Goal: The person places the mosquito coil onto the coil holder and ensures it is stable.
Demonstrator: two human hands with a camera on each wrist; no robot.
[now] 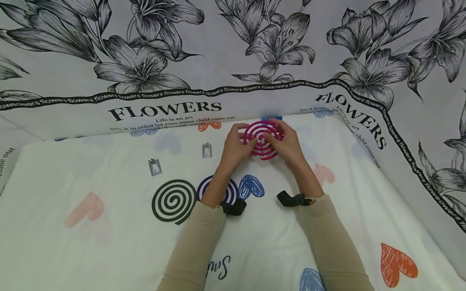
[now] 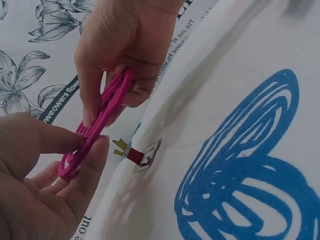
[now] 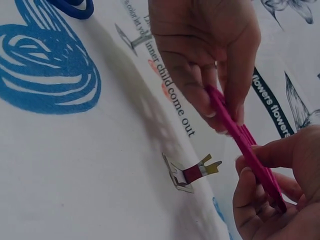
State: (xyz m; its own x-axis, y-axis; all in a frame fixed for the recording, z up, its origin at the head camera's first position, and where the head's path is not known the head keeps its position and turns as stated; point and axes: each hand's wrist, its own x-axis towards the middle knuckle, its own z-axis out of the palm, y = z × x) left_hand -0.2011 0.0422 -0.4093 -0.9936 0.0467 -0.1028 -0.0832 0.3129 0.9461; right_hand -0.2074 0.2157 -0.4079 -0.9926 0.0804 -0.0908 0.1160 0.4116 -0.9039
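Both hands hold a pink mosquito coil [image 1: 261, 137] at the far side of the bed-like surface. My left hand [image 1: 237, 146] pinches one edge between thumb and fingers, and my right hand [image 1: 288, 142] pinches the opposite edge. Seen from both wrists, the coil [image 2: 95, 127] is tilted nearly edge-on, clear of the cloth. Close under it stands a small metal coil stand [image 3: 177, 172], its red tab with a forked yellow tip bent upward. A dark green coil [image 1: 174, 200] lies flat to the left, beside a dark blue coil [image 1: 230, 193] partly hidden by my left forearm.
Two more flat metal stands [image 1: 206, 150] lie left of my hands. White cloth [image 1: 127, 250] printed with hearts covers the surface. A flower-printed sheet [image 1: 218, 64] rises behind it and along the right. Black camera straps [image 1: 234, 207] sit on both wrists.
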